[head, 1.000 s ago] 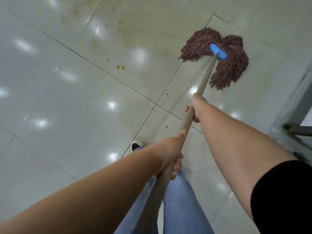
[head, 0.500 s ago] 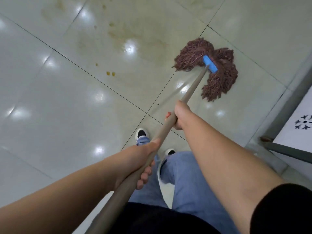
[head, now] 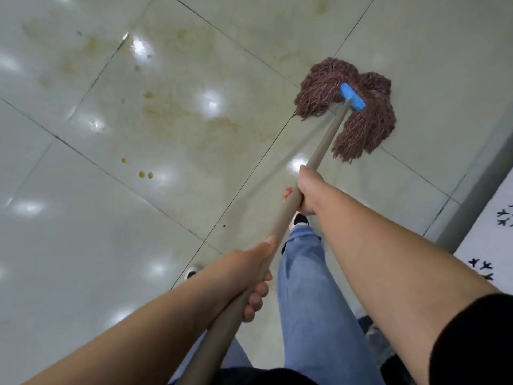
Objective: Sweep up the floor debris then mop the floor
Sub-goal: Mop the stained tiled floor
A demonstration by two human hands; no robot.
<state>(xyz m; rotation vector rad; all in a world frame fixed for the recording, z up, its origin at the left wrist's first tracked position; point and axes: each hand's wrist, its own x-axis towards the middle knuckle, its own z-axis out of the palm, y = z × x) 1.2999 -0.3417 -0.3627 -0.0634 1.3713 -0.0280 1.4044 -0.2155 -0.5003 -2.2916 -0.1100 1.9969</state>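
Note:
A brown string mop head (head: 361, 118) with a blue clamp (head: 352, 97) lies spread on the glossy pale tile floor (head: 83, 245) at the upper right. Its grey pole (head: 324, 145) slants down toward me. My right hand (head: 308, 190) grips the pole midway. My left hand (head: 249, 276) grips it lower, fingers curled underneath. Yellowish smears (head: 177, 112) stain the tiles left of the mop, with small yellow drops (head: 145, 174) below them.
My legs in blue jeans (head: 311, 301) stand under the pole, one shoe (head: 299, 218) by my right hand and another shoe tip (head: 193, 270) at the left. A grey metal frame (head: 477, 195) and a white patterned panel (head: 494, 245) line the right edge.
The mop head has slid a little across the tile and my view has shifted left, showing more of the stained floor. Both hands keep the same grip on the pole.

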